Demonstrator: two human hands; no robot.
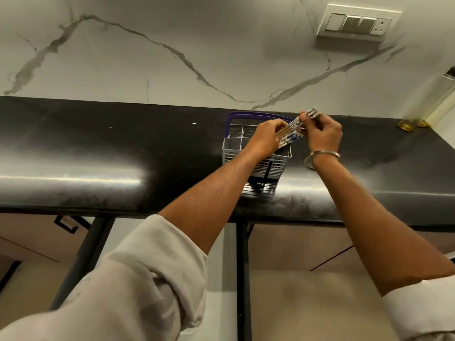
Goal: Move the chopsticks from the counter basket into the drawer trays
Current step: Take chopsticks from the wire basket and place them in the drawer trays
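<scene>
A: What is seen at the left of the frame?

B: A glossy black stone counter (98, 148) is stretched across the middle of the frame, with a white marble-patterned wall (172, 45) veined in grey above it. A rolled-up pale cloth sleeve (138, 279) is seen at the lower left, and a bare forearm is extended from it toward the centre.

A: And at the centre?

B: A small grey plastic cutlery basket with a purple handle (234, 148) is stood on the counter, near its front edge. Above the basket, a bundle of wooden chopsticks with blue-and-white patterned ends (293, 130) is held tilted, its patterned ends raised toward the upper right.

A: How are the fingers placed?

B: The left hand (267, 137) is curled around the lower part of the bundle, its fingers closed on the sticks. Whether the lower tips are inside the basket cannot be told, since they are hidden by this hand.

A: And to the right?

B: The right hand (322, 134) is closed on the upper, patterned part of the same bundle, pinched between thumb and fingertips. A thin silver metal bangle (320, 156) is worn on that wrist. A white switch panel with a socket (357, 23) is mounted on the wall at the upper right.
</scene>
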